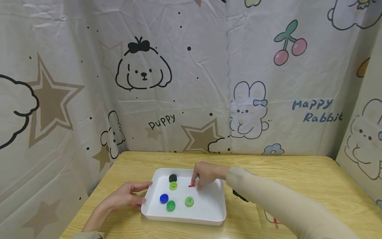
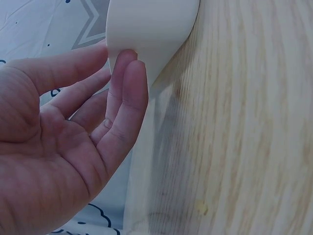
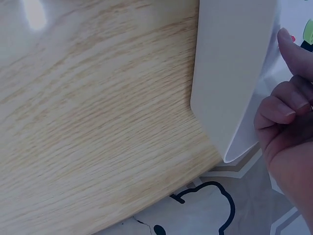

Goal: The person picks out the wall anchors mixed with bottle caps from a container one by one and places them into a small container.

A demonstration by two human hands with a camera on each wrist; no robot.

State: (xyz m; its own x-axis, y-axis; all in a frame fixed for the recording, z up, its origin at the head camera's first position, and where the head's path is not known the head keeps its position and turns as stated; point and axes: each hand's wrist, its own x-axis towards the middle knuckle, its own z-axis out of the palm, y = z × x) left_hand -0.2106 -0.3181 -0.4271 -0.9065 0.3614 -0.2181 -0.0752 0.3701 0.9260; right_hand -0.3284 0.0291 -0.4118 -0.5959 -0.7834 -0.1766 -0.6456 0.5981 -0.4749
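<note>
A shallow white tray point(image 1: 206, 212) stands on the wooden table. My left hand point(image 1: 126, 196) holds its left side; in the left wrist view, thumb and fingertips of that left hand point(image 2: 93, 112) meet the tray wall point(image 2: 151, 24). My right hand point(image 1: 204, 174) reaches down inside the tray, its fingertips at a small red strip point(image 1: 191, 186). In the right wrist view the right hand point(image 3: 288, 112) has its lower fingers curled, and the index finger is hidden. Bottle caps lie inside: black point(image 1: 173, 178), yellow-green point(image 1: 173, 186), blue point(image 1: 164, 198), green point(image 1: 170, 205) and light green point(image 1: 189, 201).
The wooden table point(image 1: 247, 229) extends around the tray. To the right, partly behind the right sleeve point(image 1: 277, 199), is a red piece point(image 1: 276, 222) near a thin dark outline. A printed curtain point(image 1: 203, 99) hangs at the back and sides.
</note>
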